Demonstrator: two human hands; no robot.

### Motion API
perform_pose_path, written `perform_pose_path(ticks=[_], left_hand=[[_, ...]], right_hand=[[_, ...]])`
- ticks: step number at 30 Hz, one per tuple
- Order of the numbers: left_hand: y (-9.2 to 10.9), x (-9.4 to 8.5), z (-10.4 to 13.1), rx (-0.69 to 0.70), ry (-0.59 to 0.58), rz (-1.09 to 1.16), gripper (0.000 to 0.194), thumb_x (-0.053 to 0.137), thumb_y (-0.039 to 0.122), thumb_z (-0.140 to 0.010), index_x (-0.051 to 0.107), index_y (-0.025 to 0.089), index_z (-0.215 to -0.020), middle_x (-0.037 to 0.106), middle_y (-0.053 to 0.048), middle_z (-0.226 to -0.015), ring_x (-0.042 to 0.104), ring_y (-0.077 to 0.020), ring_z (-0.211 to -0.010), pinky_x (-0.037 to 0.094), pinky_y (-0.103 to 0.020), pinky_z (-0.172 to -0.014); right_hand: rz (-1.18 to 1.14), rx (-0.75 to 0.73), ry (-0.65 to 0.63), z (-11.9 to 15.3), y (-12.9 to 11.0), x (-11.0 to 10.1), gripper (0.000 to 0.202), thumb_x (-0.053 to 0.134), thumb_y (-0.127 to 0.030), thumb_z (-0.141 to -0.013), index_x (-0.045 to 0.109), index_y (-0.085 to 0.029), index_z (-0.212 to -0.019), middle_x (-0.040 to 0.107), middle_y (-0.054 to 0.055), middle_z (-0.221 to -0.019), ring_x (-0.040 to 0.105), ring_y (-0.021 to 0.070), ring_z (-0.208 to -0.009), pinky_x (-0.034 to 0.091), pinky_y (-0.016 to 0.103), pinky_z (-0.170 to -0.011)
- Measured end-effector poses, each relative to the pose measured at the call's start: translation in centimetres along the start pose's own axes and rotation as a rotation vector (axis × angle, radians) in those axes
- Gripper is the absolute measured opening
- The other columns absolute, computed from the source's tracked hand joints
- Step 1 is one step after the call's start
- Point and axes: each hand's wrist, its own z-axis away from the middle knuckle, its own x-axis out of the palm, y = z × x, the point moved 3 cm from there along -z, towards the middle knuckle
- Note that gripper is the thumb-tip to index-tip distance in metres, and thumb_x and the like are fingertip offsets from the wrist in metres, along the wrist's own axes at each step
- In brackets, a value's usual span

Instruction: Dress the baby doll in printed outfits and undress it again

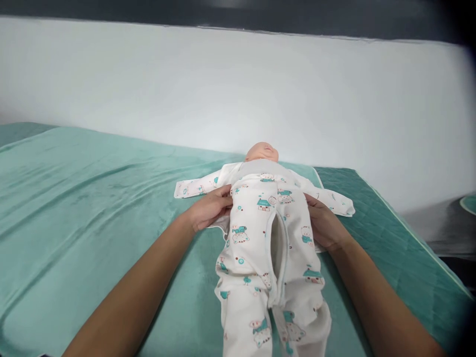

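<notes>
A baby doll (262,151) lies on its back, its head at the far end. It wears a white long-sleeved top (199,186) and white baby pants (247,248) printed with teal and pink animals and houses. The pants have an open slit at the crotch and reach high on the body, up to a grey-white band. My left hand (211,207) grips the pants' left side near the waist, fingers curled at the edge. At the opposite side my right hand (323,223) holds the pants too, its fingertips partly hidden behind the fabric.
Under the doll lies a light green sheet (92,198) with creases on the left. A darker green quilted mat (386,238) shows at the right, with a pale edge. Behind rises a white wall (223,89) with a dark band on top.
</notes>
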Motion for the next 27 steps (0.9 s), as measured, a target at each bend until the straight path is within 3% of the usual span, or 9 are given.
perform_pose_path(ticks=[9, 13, 16, 23, 27], left_hand=[[0.3, 0.0, 0.1, 0.013, 0.126, -0.232, 0.016, 0.062, 0.017, -0.075, 0.053, 0.018, -0.088, 0.056, 0.002, -0.082, 0.052, -0.0101, -0.072, 0.042, -0.023, -0.064], [0.4, -0.4, 0.2, 0.030, 0.070, -0.263, 0.019, 0.065, 0.020, -0.074, 0.054, 0.018, -0.090, 0.059, 0.000, -0.086, 0.055, -0.0107, -0.074, 0.044, -0.024, -0.065], [1.0, -1.4, 0.3, 0.126, 0.073, -0.307, 0.024, 0.069, 0.021, -0.072, 0.056, 0.018, -0.093, 0.060, -0.001, -0.091, 0.058, -0.0115, -0.078, 0.047, -0.025, -0.069], [1.8, -2.3, 0.1, 0.334, 0.325, -0.432, 0.012, 0.064, 0.027, -0.078, 0.059, 0.020, -0.086, 0.065, -0.001, -0.086, 0.060, -0.0127, -0.072, 0.051, -0.028, -0.070], [2.4, -1.4, 0.6, 0.518, 0.441, -0.465, 0.013, 0.064, 0.032, -0.083, 0.066, 0.021, -0.090, 0.067, -0.002, -0.093, 0.062, -0.0156, -0.088, 0.050, -0.030, -0.081]], right_hand=[[-0.050, -0.027, 0.059, 0.2, 0.3, 0.4, 0.015, 0.073, -0.030, -0.077, 0.064, -0.024, -0.087, 0.067, -0.002, -0.083, 0.062, 0.0151, -0.074, 0.049, 0.027, -0.067], [0.025, -0.031, 0.134, 0.3, 0.4, 0.3, 0.019, 0.073, -0.031, -0.077, 0.061, -0.025, -0.091, 0.066, -0.002, -0.087, 0.060, 0.0153, -0.074, 0.047, 0.027, -0.067], [0.135, -0.082, 0.226, 0.3, 0.2, -0.1, 0.021, 0.073, -0.033, -0.079, 0.061, -0.024, -0.094, 0.066, -0.001, -0.088, 0.059, 0.0151, -0.076, 0.046, 0.027, -0.067], [0.341, -0.303, 0.395, 0.6, -0.7, -0.4, 0.018, 0.070, -0.037, -0.082, 0.064, -0.024, -0.094, 0.065, 0.000, -0.090, 0.058, 0.0158, -0.081, 0.044, 0.029, -0.073], [0.426, -0.404, 0.438, 1.1, -1.5, 0.4, 0.011, 0.065, -0.035, -0.086, 0.065, -0.024, -0.090, 0.064, 0.000, -0.091, 0.058, 0.0164, -0.087, 0.044, 0.030, -0.081]])
